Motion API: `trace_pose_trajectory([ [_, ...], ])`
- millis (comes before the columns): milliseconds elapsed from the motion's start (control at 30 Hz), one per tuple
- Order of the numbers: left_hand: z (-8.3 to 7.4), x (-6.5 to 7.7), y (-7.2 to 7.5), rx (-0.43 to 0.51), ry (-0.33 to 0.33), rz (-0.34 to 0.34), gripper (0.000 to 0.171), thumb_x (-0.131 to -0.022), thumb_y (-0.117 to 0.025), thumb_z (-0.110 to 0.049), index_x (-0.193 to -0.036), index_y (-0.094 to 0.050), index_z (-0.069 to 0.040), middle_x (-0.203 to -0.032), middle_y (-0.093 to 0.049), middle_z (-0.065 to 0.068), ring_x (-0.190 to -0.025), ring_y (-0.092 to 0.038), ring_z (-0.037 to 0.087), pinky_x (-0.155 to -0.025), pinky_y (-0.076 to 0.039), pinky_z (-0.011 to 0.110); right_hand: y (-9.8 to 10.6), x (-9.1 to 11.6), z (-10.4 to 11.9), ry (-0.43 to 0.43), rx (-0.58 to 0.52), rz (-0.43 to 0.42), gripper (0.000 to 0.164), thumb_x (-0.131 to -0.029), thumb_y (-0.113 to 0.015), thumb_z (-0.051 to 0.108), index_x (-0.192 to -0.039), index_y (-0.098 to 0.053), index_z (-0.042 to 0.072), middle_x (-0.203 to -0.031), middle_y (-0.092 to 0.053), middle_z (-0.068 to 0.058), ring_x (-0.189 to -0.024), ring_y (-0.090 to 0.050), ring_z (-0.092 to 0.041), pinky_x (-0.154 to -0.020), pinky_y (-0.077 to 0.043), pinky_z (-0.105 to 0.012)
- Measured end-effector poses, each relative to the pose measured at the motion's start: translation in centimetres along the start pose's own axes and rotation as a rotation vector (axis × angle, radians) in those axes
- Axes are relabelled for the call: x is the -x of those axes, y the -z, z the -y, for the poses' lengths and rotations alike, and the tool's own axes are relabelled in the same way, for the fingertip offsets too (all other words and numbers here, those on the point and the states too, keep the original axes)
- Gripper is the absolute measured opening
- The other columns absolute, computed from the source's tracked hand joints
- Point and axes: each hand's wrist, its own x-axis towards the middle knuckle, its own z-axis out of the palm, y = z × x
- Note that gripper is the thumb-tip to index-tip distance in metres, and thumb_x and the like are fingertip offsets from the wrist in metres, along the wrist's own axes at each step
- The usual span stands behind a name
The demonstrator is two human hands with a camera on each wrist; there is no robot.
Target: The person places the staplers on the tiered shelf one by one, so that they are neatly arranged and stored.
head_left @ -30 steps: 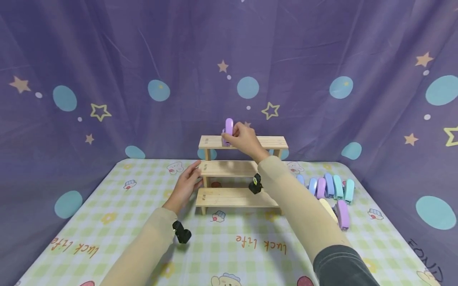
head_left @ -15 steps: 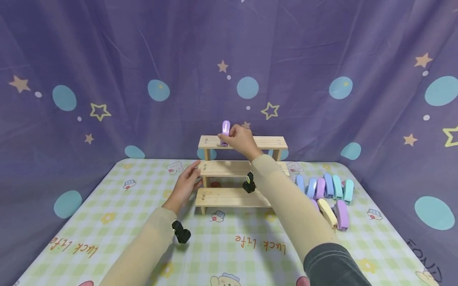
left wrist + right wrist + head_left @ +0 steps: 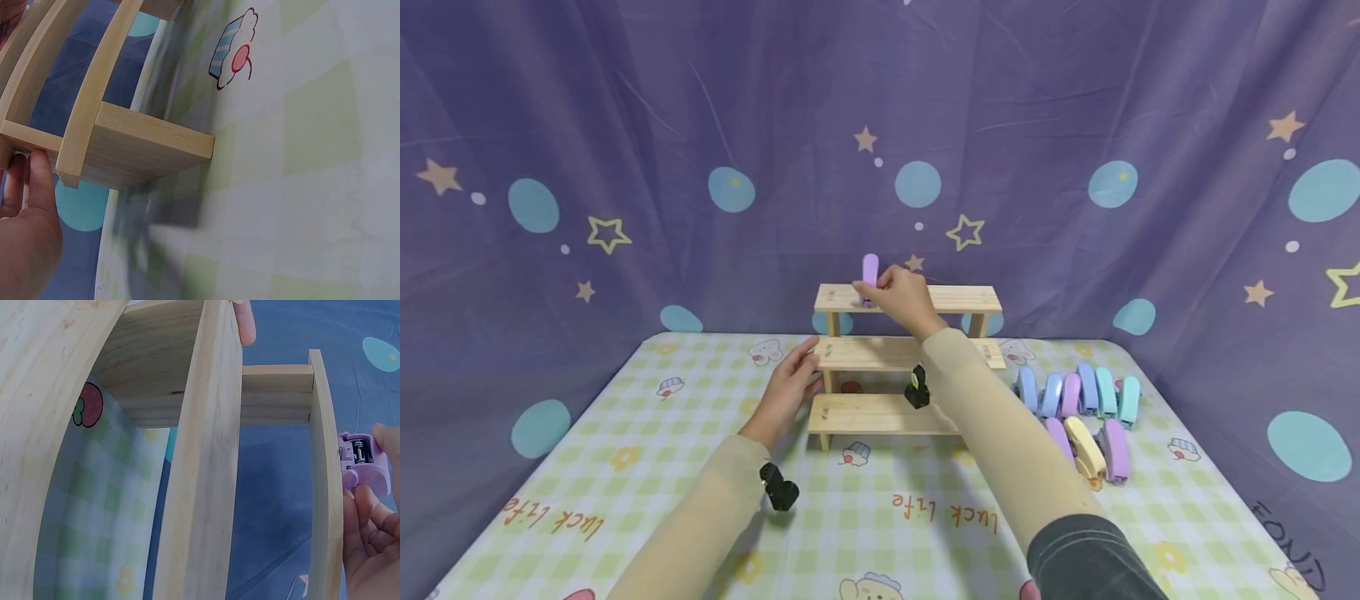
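Note:
A three-tier wooden shelf [image 3: 880, 414] stands on the table. My right hand [image 3: 910, 298] pinches a small purple stapler [image 3: 870, 268] upright on the top tier, left of its middle. In the right wrist view, the end of the stapler [image 3: 364, 457] faces the camera, right at the top board, with the thumb on one side and fingers on the other. My left hand [image 3: 787, 392] rests against the shelf's left side by the middle tier. The left wrist view shows its fairly straight fingers [image 3: 41, 181] touching the wooden side piece [image 3: 31, 137].
Right of the shelf, several staplers stand in two groups: blue, purple and teal ones [image 3: 1106, 392] behind, and two purple ones with a yellow one [image 3: 1086, 447] in front. A checkered cloth [image 3: 662, 467] covers the table. A purple patterned curtain [image 3: 820, 100] hangs behind.
My right hand has moved slightly left along the top tier with the purple stapler, which first stood a little farther right. The left hand has stayed at the shelf's side.

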Motion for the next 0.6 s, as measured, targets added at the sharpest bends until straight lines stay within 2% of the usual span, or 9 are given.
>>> trace_pose_trajectory([
  [367,0.0,0.1,0.3,-0.002,-0.007,-0.004,0.049,-0.109,-0.045,-0.026,-0.157,-0.035,-0.019,-0.145,-0.044,0.014,-0.135,-0.044,0.028,-0.111,-0.043,0.037,-0.3,0.0,0.5,-0.002,0.031,-0.005,0.047,-0.091,-0.069,0.055,-0.090,-0.064,0.008,-0.082,-0.066,-0.006,-0.070,-0.057,-0.020,-0.061,-0.047,-0.030],
  [600,0.0,0.0,0.1,0.003,0.002,0.000,0.050,-0.109,-0.045,-0.026,-0.157,-0.035,-0.018,-0.145,-0.044,0.015,-0.135,-0.044,0.028,-0.111,-0.043,0.038,1.1,0.6,0.1,-0.028,-0.080,0.070,0.054,-0.094,-0.064,0.056,-0.110,-0.062,0.006,-0.101,-0.065,-0.008,-0.088,-0.061,-0.021,-0.077,-0.054,-0.036],
])
